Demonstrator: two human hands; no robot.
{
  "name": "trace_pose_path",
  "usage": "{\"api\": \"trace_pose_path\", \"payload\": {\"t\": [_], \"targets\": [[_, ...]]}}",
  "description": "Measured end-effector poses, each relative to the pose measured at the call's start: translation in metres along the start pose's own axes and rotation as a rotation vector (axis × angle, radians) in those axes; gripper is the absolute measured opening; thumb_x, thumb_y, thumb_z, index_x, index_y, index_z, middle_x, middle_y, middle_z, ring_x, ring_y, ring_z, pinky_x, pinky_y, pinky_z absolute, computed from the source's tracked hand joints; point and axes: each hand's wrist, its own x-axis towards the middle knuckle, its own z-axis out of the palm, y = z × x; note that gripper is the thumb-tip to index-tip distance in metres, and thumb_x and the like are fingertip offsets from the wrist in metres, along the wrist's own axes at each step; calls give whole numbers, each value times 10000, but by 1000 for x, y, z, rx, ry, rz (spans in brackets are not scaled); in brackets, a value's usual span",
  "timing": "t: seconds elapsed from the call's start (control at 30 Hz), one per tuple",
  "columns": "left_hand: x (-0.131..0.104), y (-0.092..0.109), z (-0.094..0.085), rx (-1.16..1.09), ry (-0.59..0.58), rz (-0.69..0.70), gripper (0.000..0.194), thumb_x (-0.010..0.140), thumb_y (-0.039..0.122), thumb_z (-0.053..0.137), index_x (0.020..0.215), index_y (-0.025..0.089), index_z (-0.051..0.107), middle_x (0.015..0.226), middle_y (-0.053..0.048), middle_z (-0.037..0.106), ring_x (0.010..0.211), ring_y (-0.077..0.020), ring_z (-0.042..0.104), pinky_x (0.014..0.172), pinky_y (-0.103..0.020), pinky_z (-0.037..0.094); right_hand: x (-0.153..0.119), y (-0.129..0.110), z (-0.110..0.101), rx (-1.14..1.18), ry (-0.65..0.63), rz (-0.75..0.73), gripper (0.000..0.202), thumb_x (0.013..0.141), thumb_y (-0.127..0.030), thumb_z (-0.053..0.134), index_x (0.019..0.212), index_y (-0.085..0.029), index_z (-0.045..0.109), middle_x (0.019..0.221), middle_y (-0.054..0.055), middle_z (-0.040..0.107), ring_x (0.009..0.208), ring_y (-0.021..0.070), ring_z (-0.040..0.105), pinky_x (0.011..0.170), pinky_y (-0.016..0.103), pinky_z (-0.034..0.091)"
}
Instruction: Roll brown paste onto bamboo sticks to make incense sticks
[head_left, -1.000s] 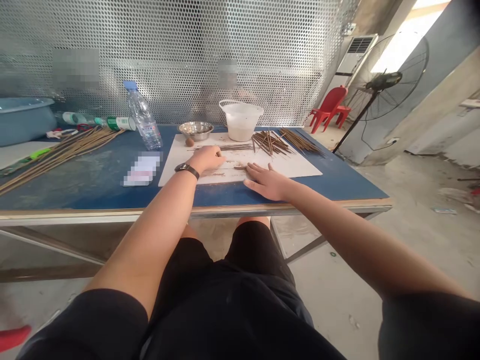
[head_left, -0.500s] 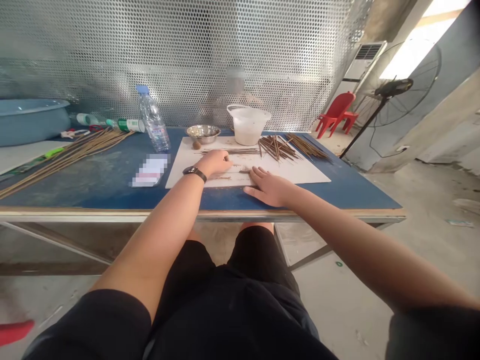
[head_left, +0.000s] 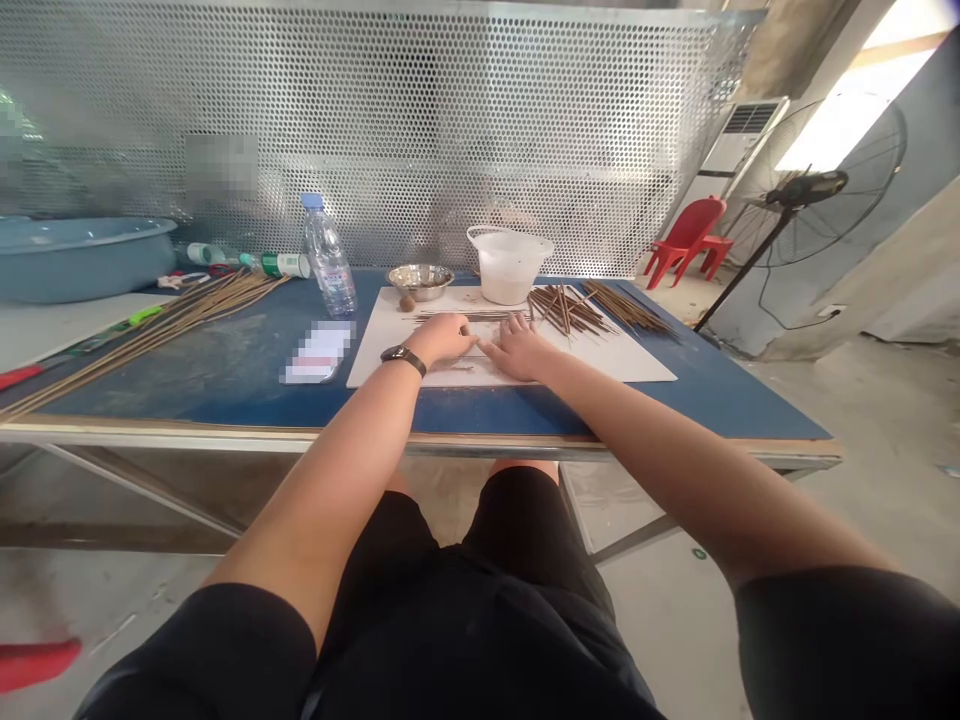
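**Left hand and right hand placed side by side on a white rectangular board**

The board is laid near the front edge of the blue worktop. The left hand is curled, with its fingertips drawn together; whether anything is grasped cannot be told. The right hand is laid palm down with its fingers spread, and nothing is seen to be gripped; what is covered by the palm is hidden. Its thumb is pointed towards the left fingertips.

A row of thin brown sticks is laid across the board just beyond both hands, parallel to the worktop's front edge. Towards the rear edge, a brown ball is set beside a shiny round metal bowl, and a translucent white plastic bucket is placed further right. By the bucket, a loose pile of brown sticks is heaped. Left of the board, a clear plastic bottle with a blue cap is stood.
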Motion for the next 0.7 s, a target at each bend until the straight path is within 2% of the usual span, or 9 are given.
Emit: {"api": "trace_pose_path", "payload": {"t": [0.1,0.17,0.23,0.37,0.53,0.6,0.7], "targets": [[0,-1,-1,5,-2,-6,124,930,360,691,910,242,723,1055,-96,830,916,-280,729,715,-343,486,21,3,1,23,-61,111,1187,1027,-810,-5,1743,111,219,1845,338,136,1737,467,70,1397,621,138],[0,0,-2,5,3,-13,128,932,364,690,910,242,721,1052,-99,827,911,-283,727,707,-348,478,24,1,-3,51,-101,104,1126,1050,-774,45,1760,89,182,1864,298,70,1745,424,5,1409,576,84],[-1,1,-3,5,10,-23,154,933,393,697,917,241,718,1033,-103,823,890,-287,722,698,-355,473,19,-2,-6,89,-132,91,1054,1076,-726,59,1775,55,163,1869,275,38,1745,402,-26,1406,588,79],[-3,1,-4,4,44,-45,170,935,403,686,933,234,706,1038,-107,820,887,-282,716,703,-352,472,-8,-6,-4,138,-159,34,986,1113,-689,85,1772,36,197,1858,301,59,1743,410,-13,1391,650,122],[-2,-1,-2,5,83,-62,148,920,370,678,865,233,688,1026,-120,819,912,-292,720,744,-360,483,-50,-10,2,191,-120,-113,943,1120,-703,50,1778,-64,271,1856,279,157,1745,425,53,1360,747,160],[-1,-2,-1,7,99,-76,141,906,363,688,851,234,692,1023,-127,816,919,-304,724,758,-368,494,-55,-11,3,203,-115,-126,965,1112,-716,28,1776,-64,282,1854,275,184,1746,426,68,1363,746,152],[2,-2,-1,10,122,-98,119,885,352,705,866,235,710,992,-125,810,941,-321,728,782,-375,514,-42,-11,5,177,-113,-81,995,1104,-720,9,1770,-33,286,1850,291,195,1743,436,73,1369,729,132]]}}
